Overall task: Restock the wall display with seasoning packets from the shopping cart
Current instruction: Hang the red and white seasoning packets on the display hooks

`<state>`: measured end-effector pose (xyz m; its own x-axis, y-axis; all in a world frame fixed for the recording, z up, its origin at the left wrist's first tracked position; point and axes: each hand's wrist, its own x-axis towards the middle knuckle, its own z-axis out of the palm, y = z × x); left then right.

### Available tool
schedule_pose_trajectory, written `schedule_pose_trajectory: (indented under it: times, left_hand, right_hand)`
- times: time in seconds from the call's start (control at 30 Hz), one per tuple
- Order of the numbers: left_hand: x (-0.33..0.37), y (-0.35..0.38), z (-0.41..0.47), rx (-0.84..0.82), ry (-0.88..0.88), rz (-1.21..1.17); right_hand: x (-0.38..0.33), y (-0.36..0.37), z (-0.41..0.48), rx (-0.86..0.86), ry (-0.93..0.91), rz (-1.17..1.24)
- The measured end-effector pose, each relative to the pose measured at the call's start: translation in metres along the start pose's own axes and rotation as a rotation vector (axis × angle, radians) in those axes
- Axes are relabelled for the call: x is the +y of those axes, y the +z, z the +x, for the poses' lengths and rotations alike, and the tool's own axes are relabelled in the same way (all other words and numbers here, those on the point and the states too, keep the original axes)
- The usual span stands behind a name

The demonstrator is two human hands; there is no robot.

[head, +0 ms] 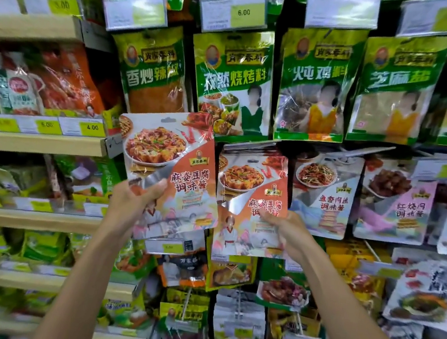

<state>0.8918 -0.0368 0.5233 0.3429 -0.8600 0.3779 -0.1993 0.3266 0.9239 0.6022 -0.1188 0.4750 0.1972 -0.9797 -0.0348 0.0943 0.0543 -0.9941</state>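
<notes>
Adding a sauce packet to the wall

Head view: left hand (134,200) grips the loose packet (169,162) by its seven o'clock corner; right hand (285,230) pinches the hanging packet (252,198), three o'clock of it. Best to steady that one and level the loose one.

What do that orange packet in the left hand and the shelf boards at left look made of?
The orange packet in the left hand looks like glossy plastic film, perhaps foil-lined: glare streaks and a silvery patch by the thumb. The shelf board looks like pale wood or wood-look laminate, matte; which, I cannot tell.
</notes>
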Motion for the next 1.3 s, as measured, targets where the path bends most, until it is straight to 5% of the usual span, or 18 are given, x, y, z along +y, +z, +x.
schedule_pose_trajectory:
  times: [0.37, 0.7, 0.8, 0.87, 1.0, 1.1, 1.3]
  left_hand:
    - [-0.002, 0.018, -0.015, -0.05, -0.022, -0.04]
    - [-0.014, 0.036, -0.031, -0.142, -0.065, -0.072]
    - [-0.016, 0.042, -0.033, -0.142, -0.05, -0.059]
    - [-0.017, 0.049, -0.033, -0.18, -0.042, -0.069]
    - [-0.014, 0.079, -0.042, -0.278, -0.047, -0.1]
    - [-0.014, 0.094, -0.045, -0.248, -0.089, -0.151]
    - [-0.014, 0.114, -0.059, -0.23, -0.145, 0.045]
  right_hand:
    - [0.022, -0.008, 0.015, -0.031, -0.04, 0.035]
    - [0.036, -0.016, 0.006, 0.081, -0.158, -0.217]
    - [0.034, -0.013, -0.003, 0.379, -0.325, -0.426]
    - [0.03, -0.006, -0.018, 0.471, -0.479, -0.341]
    - [0.013, 0.015, -0.036, 0.06, -0.335, 0.054]
    - [0.011, 0.01, -0.036, 0.02, -0.239, 0.206]
    - [0.026, 0.001, -0.035, -0.016, -0.195, 0.058]
